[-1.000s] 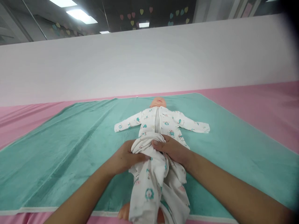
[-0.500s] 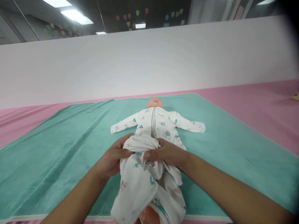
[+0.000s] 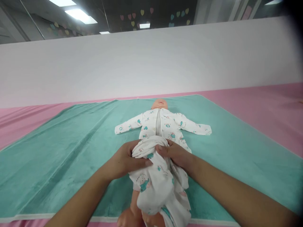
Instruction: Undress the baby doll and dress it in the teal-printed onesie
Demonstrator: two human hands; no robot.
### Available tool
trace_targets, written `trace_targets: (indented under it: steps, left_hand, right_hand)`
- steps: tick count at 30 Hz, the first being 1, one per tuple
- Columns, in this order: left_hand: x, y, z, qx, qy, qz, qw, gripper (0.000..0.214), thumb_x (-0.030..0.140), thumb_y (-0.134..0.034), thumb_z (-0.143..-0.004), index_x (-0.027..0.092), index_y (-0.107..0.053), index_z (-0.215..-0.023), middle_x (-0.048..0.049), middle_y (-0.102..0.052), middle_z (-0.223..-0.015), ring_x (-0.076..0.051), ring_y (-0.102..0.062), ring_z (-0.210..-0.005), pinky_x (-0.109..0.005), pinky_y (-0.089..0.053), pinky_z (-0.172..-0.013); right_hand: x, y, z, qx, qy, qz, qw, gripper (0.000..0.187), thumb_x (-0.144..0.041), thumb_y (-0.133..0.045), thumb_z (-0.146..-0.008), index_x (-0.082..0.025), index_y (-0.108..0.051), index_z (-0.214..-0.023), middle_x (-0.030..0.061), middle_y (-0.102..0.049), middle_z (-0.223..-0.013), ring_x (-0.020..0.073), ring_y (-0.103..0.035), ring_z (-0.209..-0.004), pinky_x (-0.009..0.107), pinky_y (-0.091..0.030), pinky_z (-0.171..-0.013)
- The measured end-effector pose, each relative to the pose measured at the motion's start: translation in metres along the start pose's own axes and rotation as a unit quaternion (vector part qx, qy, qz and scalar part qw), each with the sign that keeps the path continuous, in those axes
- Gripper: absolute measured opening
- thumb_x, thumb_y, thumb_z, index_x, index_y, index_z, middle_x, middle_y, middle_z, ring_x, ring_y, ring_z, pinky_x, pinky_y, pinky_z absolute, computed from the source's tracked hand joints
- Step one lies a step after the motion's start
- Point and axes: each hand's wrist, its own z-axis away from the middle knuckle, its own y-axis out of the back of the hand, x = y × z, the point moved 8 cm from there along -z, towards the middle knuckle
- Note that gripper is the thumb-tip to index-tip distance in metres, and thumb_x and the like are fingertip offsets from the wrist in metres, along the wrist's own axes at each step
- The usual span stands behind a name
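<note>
Left hand [image 3: 123,160] and right hand [image 3: 174,154] clamped close together on the bunched lower half of a white printed sleepsuit [image 3: 153,186], low centre of the frame (more of the baby doll's bare legs [image 3: 134,201] now showing beneath), above a teal mat [image 3: 59,164].

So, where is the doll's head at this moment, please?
In the head view, the doll's head lies at the far end of the white printed sleepsuit, on the teal mat, beyond the left hand and right hand.
</note>
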Motion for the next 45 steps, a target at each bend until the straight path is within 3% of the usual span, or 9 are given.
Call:
trace_targets:
  steps: [6, 11, 17, 24, 29, 38, 41, 45]
  left_hand:
    - [-0.006, 0.015, -0.002, 0.090, -0.002, 0.122, 0.988, 0.025, 0.021, -0.072, -0.064, 0.015, -0.056, -0.081, 0.0004, -0.057, -0.067, -0.013, -0.055, -0.059, -0.021, -0.043, -0.052]
    - [-0.008, 0.014, -0.003, 0.067, -0.016, 0.170, 0.983, 0.028, 0.020, -0.071, -0.066, 0.015, -0.056, -0.089, -0.0027, -0.061, -0.077, -0.016, -0.058, -0.066, -0.023, -0.046, -0.056]
    - [-0.009, 0.008, -0.004, 0.007, -0.018, 0.231, 0.973, 0.032, 0.024, -0.072, -0.066, 0.015, -0.059, -0.093, -0.0054, -0.063, -0.081, -0.019, -0.061, -0.071, -0.025, -0.048, -0.059]
    - [-0.008, 0.001, -0.004, -0.036, -0.005, 0.164, 0.986, 0.046, 0.031, -0.068, -0.072, 0.015, -0.057, -0.113, -0.0114, -0.063, -0.102, -0.024, -0.060, -0.087, -0.028, -0.047, -0.069]
    - [-0.002, -0.005, -0.002, -0.056, -0.009, 0.028, 0.998, 0.063, 0.030, -0.078, -0.060, 0.016, -0.056, -0.117, -0.0076, -0.063, -0.100, -0.023, -0.056, -0.089, -0.029, -0.045, -0.074]
    - [-0.008, -0.005, 0.002, -0.038, 0.043, -0.077, 0.995, 0.040, 0.032, -0.076, -0.062, 0.015, -0.065, -0.096, -0.0029, -0.065, -0.089, -0.020, -0.057, -0.081, -0.026, -0.045, -0.067]
    - [-0.011, -0.006, 0.004, -0.051, 0.053, -0.067, 0.995, 0.032, 0.032, -0.072, -0.066, 0.013, -0.066, -0.090, -0.0029, -0.065, -0.081, -0.018, -0.057, -0.072, -0.025, -0.045, -0.063]
    - [-0.010, -0.001, 0.001, -0.033, 0.021, 0.008, 0.999, 0.033, 0.023, -0.069, -0.068, 0.013, -0.065, -0.099, -0.0040, -0.066, -0.084, -0.018, -0.057, -0.077, -0.026, -0.046, -0.068]
  right_hand:
    - [-0.006, -0.010, 0.003, -0.035, -0.016, 0.103, 0.994, 0.047, -0.045, -0.074, -0.064, -0.016, -0.064, -0.100, 0.0061, -0.065, -0.093, 0.0188, -0.059, -0.086, 0.032, -0.046, -0.075]
    - [-0.015, -0.025, 0.005, -0.081, -0.027, 0.203, 0.975, 0.049, -0.031, -0.081, -0.055, -0.020, -0.063, -0.099, 0.0017, -0.063, -0.093, 0.0181, -0.056, -0.088, 0.031, -0.045, -0.076]
    - [-0.010, -0.025, 0.006, -0.078, -0.051, 0.184, 0.978, 0.032, -0.032, -0.077, -0.060, -0.018, -0.064, -0.086, -0.0007, -0.061, -0.079, 0.0138, -0.055, -0.074, 0.028, -0.044, -0.069]
    - [-0.012, -0.018, -0.001, -0.064, 0.018, 0.082, 0.994, 0.026, -0.017, -0.070, -0.061, -0.016, -0.064, -0.086, -0.0014, -0.061, -0.075, 0.0128, -0.054, -0.069, 0.028, -0.043, -0.066]
    - [-0.008, -0.008, -0.003, -0.013, 0.012, 0.059, 0.998, 0.027, -0.007, -0.062, -0.056, -0.013, -0.066, -0.082, -0.0017, -0.060, -0.066, 0.0122, -0.052, -0.063, 0.024, -0.041, -0.058]
    - [-0.001, -0.003, -0.001, -0.004, -0.015, 0.006, 1.000, 0.033, -0.003, -0.065, -0.049, -0.012, -0.067, -0.081, -0.0006, -0.061, -0.065, 0.0123, -0.053, -0.059, 0.023, -0.043, -0.055]
    - [0.001, -0.005, -0.001, -0.028, -0.029, 0.027, 0.999, 0.027, -0.005, -0.069, -0.052, -0.012, -0.066, -0.077, -0.0015, -0.059, -0.065, 0.0117, -0.053, -0.061, 0.022, -0.042, -0.056]
    - [-0.005, -0.014, 0.000, -0.056, -0.014, 0.079, 0.995, 0.027, -0.017, -0.074, -0.061, -0.015, -0.066, -0.087, -0.0003, -0.061, -0.076, 0.0121, -0.055, -0.070, 0.024, -0.043, -0.063]
